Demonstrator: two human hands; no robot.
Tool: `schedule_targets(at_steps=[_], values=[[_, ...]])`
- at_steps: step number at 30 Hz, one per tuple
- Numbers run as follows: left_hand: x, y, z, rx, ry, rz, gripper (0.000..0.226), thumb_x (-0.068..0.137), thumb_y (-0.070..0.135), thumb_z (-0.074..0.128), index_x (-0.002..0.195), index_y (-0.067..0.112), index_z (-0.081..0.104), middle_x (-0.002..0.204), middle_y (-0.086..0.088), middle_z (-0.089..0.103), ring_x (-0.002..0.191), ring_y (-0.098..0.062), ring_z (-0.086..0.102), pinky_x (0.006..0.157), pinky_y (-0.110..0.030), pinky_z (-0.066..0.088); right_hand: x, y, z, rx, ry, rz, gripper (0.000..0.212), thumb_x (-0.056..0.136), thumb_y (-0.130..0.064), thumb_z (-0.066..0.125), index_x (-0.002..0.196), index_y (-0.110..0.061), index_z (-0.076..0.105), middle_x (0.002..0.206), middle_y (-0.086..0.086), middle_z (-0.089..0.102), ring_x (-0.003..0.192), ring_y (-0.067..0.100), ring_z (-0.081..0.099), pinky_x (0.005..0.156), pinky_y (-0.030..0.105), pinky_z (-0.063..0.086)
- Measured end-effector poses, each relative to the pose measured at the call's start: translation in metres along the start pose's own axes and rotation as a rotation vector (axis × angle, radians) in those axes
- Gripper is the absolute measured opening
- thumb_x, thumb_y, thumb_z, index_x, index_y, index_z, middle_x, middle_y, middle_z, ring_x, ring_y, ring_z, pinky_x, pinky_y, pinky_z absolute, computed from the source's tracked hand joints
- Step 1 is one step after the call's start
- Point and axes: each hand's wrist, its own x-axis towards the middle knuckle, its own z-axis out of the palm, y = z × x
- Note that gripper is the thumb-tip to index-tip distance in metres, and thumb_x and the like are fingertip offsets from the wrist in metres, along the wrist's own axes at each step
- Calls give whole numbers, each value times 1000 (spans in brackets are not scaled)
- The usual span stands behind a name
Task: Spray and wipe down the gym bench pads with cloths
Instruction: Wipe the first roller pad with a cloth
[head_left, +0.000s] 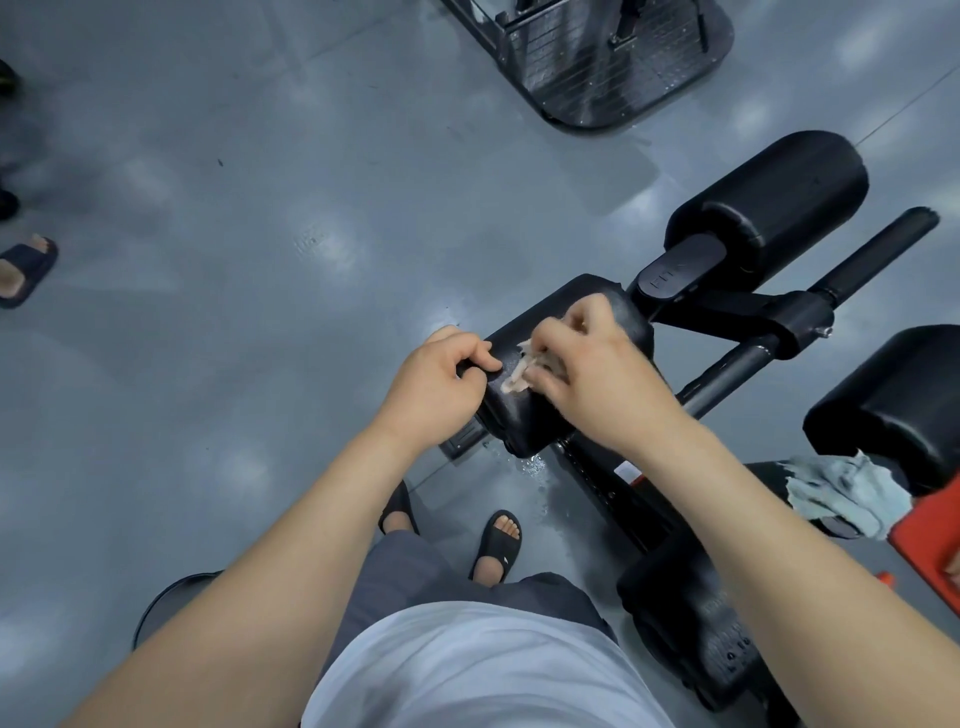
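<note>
A black roller pad (566, 317) of a gym bench lies in front of me, wet and speckled on top. My right hand (592, 364) grips a small pale cloth (517, 376) and presses it onto the pad's top. My left hand (441, 384) curls its fingers over the pad's left edge, holding it. A second, larger black roller pad (779, 197) sits farther back on the right. Another black pad (893, 400) is at the right edge, with a light blue-grey cloth (847, 493) lying beside it.
The bench's black frame and bar (737, 364) run to the right. A wet patch (530, 465) lies on the grey floor below the pad. A red object (930, 525) is at the right edge. Another machine's base (613, 62) stands farther off. Someone's sandalled foot (23, 270) is at the left.
</note>
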Motion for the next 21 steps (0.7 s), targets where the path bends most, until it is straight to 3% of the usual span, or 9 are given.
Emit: schedule_targets(at_steps=[3,6,11,13,15,18,21], values=[[-3,2,2,14,12,32,35,85,-5,53,77,23,72,102,9,63,111,7,56,90,-6,35,16,31,-15,-81,125,178,23,92,-36,65,110,-23,58,113,9,40,91,39,55,84,46,53],[-8,2,6,32,33,76,42,84,-4,55,71,34,67,97,12,62,116,-10,57,91,-4,32,25,44,-24,-111,135,343,25,98,-38,56,115,-20,55,109,11,40,86,42,55,79,43,50],[-15,4,8,66,56,95,33,86,-2,56,74,24,74,100,11,65,111,5,48,90,-1,29,14,12,-6,-131,130,216,19,94,-26,61,109,-14,58,102,12,40,71,36,51,67,37,45],[-15,5,10,89,64,100,33,87,0,56,74,25,74,100,13,65,110,0,48,88,-1,29,5,1,3,-109,82,107,16,93,-28,64,103,-16,58,101,6,39,70,31,49,61,31,38],[-15,5,11,103,71,112,33,87,1,57,73,26,73,98,15,64,110,-7,49,89,-2,29,5,2,3,-84,58,68,16,94,-30,63,105,-19,59,100,4,40,73,30,50,59,31,41],[-15,4,11,104,76,129,33,87,1,57,71,25,74,96,14,64,110,-6,50,90,-3,29,21,25,-7,-76,153,158,23,95,-28,63,114,-14,60,105,13,48,78,39,58,71,42,52],[-18,4,11,112,79,141,33,86,-1,57,71,23,74,96,12,65,110,-6,51,90,-3,29,37,43,-16,-83,215,333,32,94,-22,64,120,-4,58,114,23,52,92,47,59,87,49,50]])
